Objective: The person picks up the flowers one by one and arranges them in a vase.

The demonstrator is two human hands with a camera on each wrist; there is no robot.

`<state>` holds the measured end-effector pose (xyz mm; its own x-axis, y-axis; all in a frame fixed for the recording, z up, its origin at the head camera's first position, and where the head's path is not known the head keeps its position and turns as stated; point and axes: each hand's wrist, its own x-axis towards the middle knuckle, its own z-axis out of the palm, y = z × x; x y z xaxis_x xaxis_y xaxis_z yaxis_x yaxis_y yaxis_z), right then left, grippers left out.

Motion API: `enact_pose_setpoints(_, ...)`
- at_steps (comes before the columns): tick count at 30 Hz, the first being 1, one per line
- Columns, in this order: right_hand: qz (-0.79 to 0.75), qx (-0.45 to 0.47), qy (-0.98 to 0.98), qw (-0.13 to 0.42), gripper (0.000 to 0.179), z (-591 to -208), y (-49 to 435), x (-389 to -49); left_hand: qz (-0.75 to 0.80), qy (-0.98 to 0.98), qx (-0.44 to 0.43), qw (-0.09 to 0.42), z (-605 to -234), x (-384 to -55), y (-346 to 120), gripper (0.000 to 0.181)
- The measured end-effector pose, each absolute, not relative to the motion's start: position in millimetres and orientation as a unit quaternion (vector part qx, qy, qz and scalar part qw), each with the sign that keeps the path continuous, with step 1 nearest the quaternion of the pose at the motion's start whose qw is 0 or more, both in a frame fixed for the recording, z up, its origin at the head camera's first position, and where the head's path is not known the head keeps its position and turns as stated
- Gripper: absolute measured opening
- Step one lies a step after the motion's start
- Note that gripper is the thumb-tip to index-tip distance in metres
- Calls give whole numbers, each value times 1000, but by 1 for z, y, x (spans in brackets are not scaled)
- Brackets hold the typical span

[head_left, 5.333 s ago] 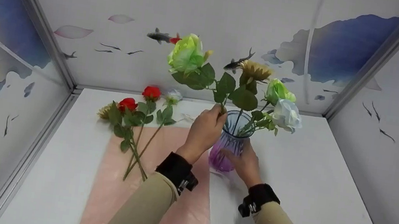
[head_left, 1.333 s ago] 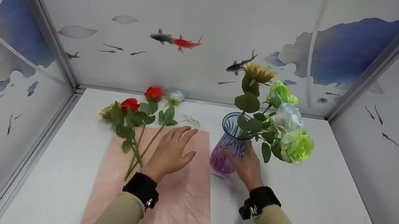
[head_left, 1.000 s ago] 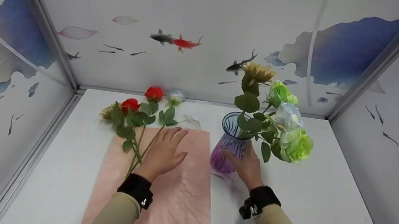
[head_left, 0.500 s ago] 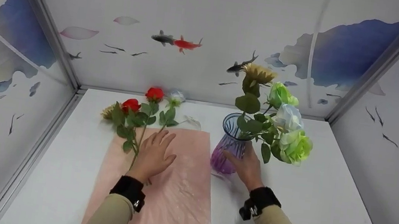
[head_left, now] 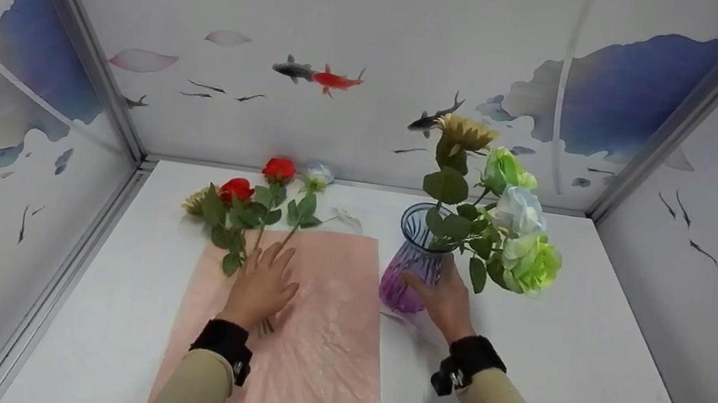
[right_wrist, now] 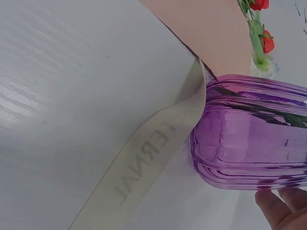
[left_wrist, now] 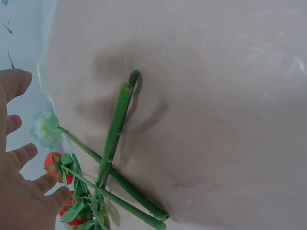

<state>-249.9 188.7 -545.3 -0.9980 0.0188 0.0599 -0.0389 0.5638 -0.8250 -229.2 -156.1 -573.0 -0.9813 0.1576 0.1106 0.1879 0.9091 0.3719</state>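
My left hand [head_left: 261,289], fingers spread and slightly bent, is over the crossed green stems [left_wrist: 117,124] of several loose flowers. In the left wrist view a gap shows between its fingers and the stem ends. Those flowers are two red roses [head_left: 237,189], a pale blue rose [head_left: 319,174] and a yellow flower [head_left: 194,202]. My right hand [head_left: 446,300] grips the right side of a blue-to-purple glass vase [head_left: 406,277], thumb across its front. The vase holds a brownish-yellow flower [head_left: 465,132], two green roses [head_left: 531,264] and a pale blue rose [head_left: 519,211], most leaning right.
A pink wrapping sheet [head_left: 325,350] lies under the stems on the white table [head_left: 552,366]. A pale lettered ribbon [right_wrist: 148,148] runs by the vase's base. Clear crinkled material [head_left: 346,218] lies behind the sheet. Printed panels [head_left: 383,17] wall in the back and sides.
A green rose, earlier in my left hand, now stands in the vase, drooping right. My left hand has since moved left and down over the stems. My right hand has stayed on the vase.
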Motion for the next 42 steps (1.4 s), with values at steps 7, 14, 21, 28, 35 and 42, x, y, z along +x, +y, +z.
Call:
enact_pose_setpoints(7,465,6,-885,31,104,-547,189,-251,-201,-977,-66,-3,-583,-225,-161,63)
enact_pose_setpoints(14,460,10,-887,31,103,-548,189,-251,-215,-975,-28,-47,-585,-222,-162,61)
enact_pose_setpoints(21,463,12,-886,33,102,-547,188,-251,-207,-976,-20,-64,-586,-220,-162,57)
enact_pose_setpoints(28,461,13,-886,36,102,-548,189,-251,-177,-983,-14,-44,-589,-222,-163,53)
enact_pose_setpoints(35,458,10,-888,33,104,-549,187,-251,-159,-986,-17,-45,-593,-224,-163,47)
enact_pose_setpoints(42,460,8,-887,27,106,-548,187,-251,-142,-989,-5,-48,-589,-228,-162,33)
